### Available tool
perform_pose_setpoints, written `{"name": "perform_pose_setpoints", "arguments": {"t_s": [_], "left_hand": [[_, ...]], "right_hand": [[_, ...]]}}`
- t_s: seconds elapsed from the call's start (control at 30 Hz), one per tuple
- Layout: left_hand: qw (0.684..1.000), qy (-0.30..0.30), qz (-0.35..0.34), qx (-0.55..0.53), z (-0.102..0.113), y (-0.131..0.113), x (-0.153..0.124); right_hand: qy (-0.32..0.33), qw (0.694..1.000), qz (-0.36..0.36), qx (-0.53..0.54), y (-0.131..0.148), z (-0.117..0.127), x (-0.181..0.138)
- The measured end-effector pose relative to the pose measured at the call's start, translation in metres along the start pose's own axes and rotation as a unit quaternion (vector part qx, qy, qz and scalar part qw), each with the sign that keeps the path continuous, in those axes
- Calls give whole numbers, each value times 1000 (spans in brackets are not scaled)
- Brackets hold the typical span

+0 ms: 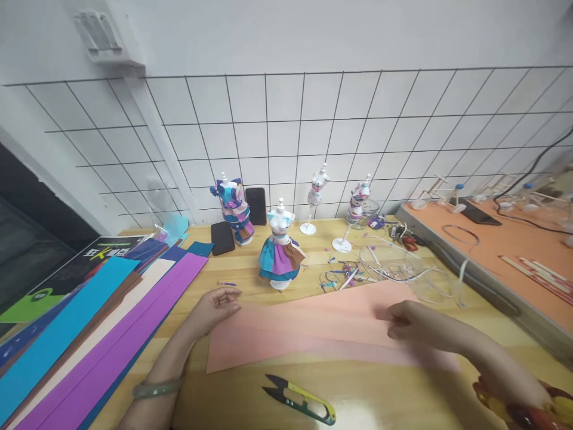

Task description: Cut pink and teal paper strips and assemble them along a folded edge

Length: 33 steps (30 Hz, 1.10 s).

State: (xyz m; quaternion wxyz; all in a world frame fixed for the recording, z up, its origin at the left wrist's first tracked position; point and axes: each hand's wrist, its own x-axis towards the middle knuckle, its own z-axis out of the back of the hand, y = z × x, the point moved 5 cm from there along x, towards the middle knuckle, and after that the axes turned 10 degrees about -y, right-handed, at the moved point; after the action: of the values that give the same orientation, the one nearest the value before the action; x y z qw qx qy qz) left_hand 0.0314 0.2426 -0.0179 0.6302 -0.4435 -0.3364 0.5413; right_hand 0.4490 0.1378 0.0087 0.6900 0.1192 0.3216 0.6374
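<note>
A long pink sheet (313, 334) lies across the wooden table (403, 394), folded lengthwise. My left hand (215, 307) rests on its left end, fingers curled and pinching the edge. My right hand (414, 325) presses on the right part of the sheet, fingers bent together on the fold. A green bangle (156, 389) sits on my left wrist. Small thread snips (302, 401) with yellow-green handles lie on the table just in front of the sheet, between my arms.
Stacked coloured sheets (89, 352) fan out at the left. A dressed mini mannequin (280, 251) stands behind the pink sheet, with others (233, 209) and two phones (222, 237) by the grid wall. Scraps and clear plastic (403, 266) lie right; an orange board (501, 245) beyond.
</note>
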Motion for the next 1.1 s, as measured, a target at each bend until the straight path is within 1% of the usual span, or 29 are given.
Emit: {"name": "perform_pose_setpoints", "arguments": {"t_s": [0.13,0.23,0.37,0.5,0.6,0.7,0.9,1.03,1.1], "left_hand": [[1000,-21,7,-11,2,0,2],[999,-27,4,-23,2,4,4],[999,-29,0,-18,3,7,5],[999,-34,0,-13,4,7,3],[999,-47,-4,1,7,8,3],[999,-52,-9,16,10,8,3],[992,-73,12,100,25,0,0],[991,-65,14,113,36,-4,-7],[990,-58,15,125,40,-3,-13]], "right_hand": [[-27,999,-21,-3,-31,20,-10],[-53,998,-24,-2,-43,28,-16],[-115,993,-27,13,-53,32,-19],[-146,987,-27,56,-63,29,-19],[-168,980,-25,100,-67,26,-20],[-189,975,-24,116,-67,24,-21],[-235,962,-19,138,-67,19,-17],[-277,951,-18,135,-67,23,-16],[-282,951,-15,125,-66,24,-16]]}}
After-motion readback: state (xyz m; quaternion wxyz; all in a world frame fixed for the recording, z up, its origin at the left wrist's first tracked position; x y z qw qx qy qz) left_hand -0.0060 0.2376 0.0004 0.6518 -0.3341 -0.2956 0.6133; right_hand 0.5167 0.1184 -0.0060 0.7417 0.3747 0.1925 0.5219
